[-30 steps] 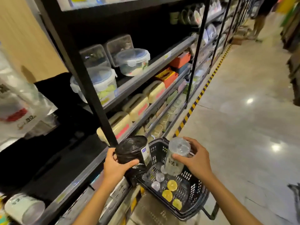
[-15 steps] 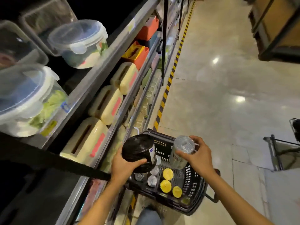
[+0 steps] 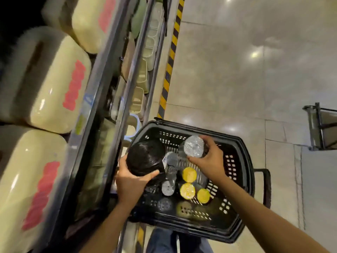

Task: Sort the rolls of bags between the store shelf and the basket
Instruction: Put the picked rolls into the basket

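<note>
A black plastic basket (image 3: 238, 181) stands on the floor beside the shelf. My left hand (image 3: 131, 183) grips a thick black roll of bags (image 3: 145, 157) over the basket's left side. Over the far part of the basket, my right hand (image 3: 209, 159) holds a clear roll of bags (image 3: 193, 146) upright. On the basket's bottom stand three yellow rolls (image 3: 187, 190) and several clear rolls (image 3: 168, 188).
The store shelf (image 3: 102, 84) runs along the left with cream-coloured containers (image 3: 52, 81) bearing red labels and smaller tubs lower down. A yellow-black floor stripe (image 3: 170, 59) borders it. A metal cart frame (image 3: 321, 125) stands at the right on the tiled floor.
The view has tilted down from the shelves to the basket. Both hands have lowered their rolls closer to the basket.
</note>
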Demonstrator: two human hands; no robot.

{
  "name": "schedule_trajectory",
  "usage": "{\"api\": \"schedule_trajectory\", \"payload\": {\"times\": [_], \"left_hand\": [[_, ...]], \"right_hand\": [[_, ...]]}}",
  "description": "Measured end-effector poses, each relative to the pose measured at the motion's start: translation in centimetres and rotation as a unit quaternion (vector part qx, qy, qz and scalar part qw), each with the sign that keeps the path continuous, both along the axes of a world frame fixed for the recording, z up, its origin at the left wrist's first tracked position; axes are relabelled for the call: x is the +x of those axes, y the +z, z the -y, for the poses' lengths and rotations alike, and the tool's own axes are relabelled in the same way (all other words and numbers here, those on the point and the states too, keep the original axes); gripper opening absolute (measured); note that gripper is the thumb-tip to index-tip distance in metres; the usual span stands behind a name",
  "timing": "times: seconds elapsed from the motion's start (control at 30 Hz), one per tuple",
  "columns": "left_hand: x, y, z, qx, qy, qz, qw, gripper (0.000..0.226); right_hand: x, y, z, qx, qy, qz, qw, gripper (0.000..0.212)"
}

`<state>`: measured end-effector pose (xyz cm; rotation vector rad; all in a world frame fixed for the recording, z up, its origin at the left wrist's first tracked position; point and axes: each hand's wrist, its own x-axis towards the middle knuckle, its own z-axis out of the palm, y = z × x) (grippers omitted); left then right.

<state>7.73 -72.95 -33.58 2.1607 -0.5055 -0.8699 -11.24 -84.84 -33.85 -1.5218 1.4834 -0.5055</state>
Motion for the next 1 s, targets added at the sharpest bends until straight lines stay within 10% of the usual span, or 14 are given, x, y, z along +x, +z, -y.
{"api": "schedule_trajectory", "payload": {"times": [0.43, 1.0], "left_hand": [[-1.1, -15.3, -0.7, 0.064, 0.007, -0.007, 0.998, 0.093], [-0.6, -17.3, -1.6, 0.090, 0.034, -0.027, 0.995, 0.093]], "right_hand": [[3.5, -18.5, 1.1, 0.002, -0.030, 0.017, 0.999, 0.062], [2.9, -19.6, 1.9, 0.000, 0.018, 0.004, 1.000, 0.067]]}}
